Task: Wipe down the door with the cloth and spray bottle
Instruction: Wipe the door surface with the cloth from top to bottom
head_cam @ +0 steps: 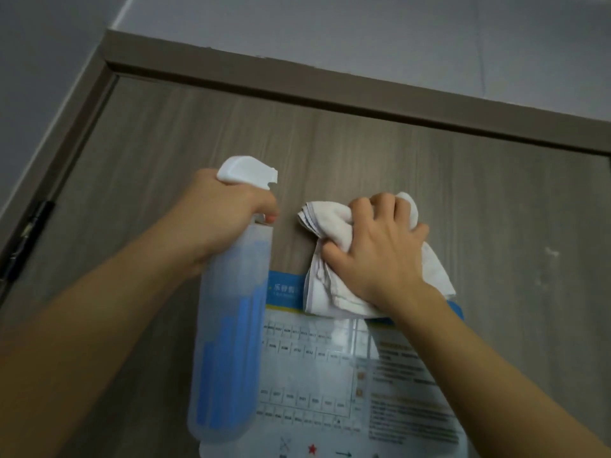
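Wood-grain door (363, 166) fills view, closed in its frame (330, 90). Printed notice (317, 375) stuck at lower centre. Spray bottle (231, 325), blue liquid inside, upright left of centre; left hand (224, 219) grip curled around its neck. White cloth (334, 256) bunched against door just right of bottle, overlapping notice top; right hand (380, 249) clutches and presses it.

Blue-bordered notice sheet (347, 375), black hinge (28, 236)
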